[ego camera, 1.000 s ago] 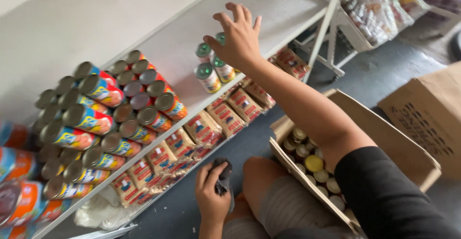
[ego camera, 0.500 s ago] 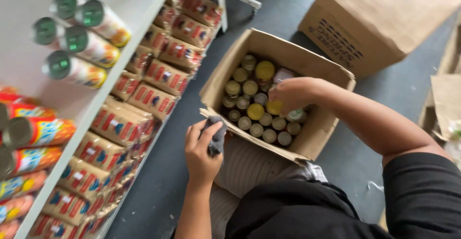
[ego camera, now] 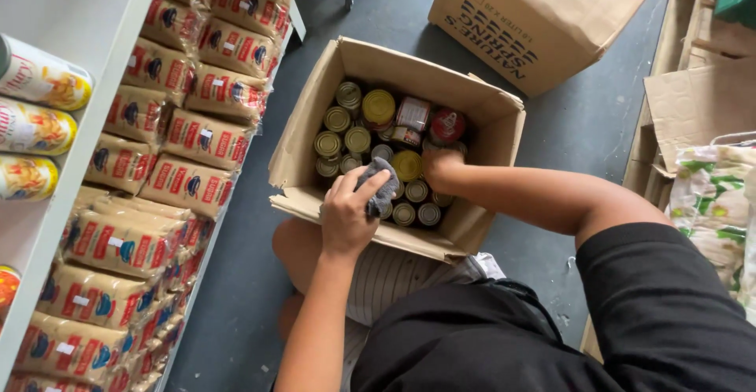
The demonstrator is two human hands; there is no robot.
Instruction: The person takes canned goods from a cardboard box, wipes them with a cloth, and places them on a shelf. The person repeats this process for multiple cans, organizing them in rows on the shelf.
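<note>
Kneeling on the dark floor (ego camera: 260,203), the person leans over an open box (ego camera: 303,128) set just past their bare knee. Nearest to them, the left hand (ego camera: 346,217) hangs at the box's near edge, fingers clenched around a small grey cloth (ego camera: 381,189) that pokes out over the cans (ego camera: 354,136) inside. Just beyond, the right hand (ego camera: 439,165) reaches down among those cans at the middle of the box; its fingers are buried between the tins, so I cannot tell whether it grips one or only touches them. The cans stand upright and packed close, most with plain metal tops, two with yellow lids, and a red-topped one lying near the far right corner beside a can with a white and red label. To the left, a white shelf (ego camera: 94,116) carries cans lying on their sides on its upper board, and under it sit stacked packets (ego camera: 189,179) in tan wrap with red and blue marks, running from near the person's side toward the far end. Past the open box, well apart from it, a shut carton (ego camera: 543,22) rests on the floor. At the right edge lie flattened cardboard (ego camera: 693,109) and a patterned sack (ego camera: 717,203).
</note>
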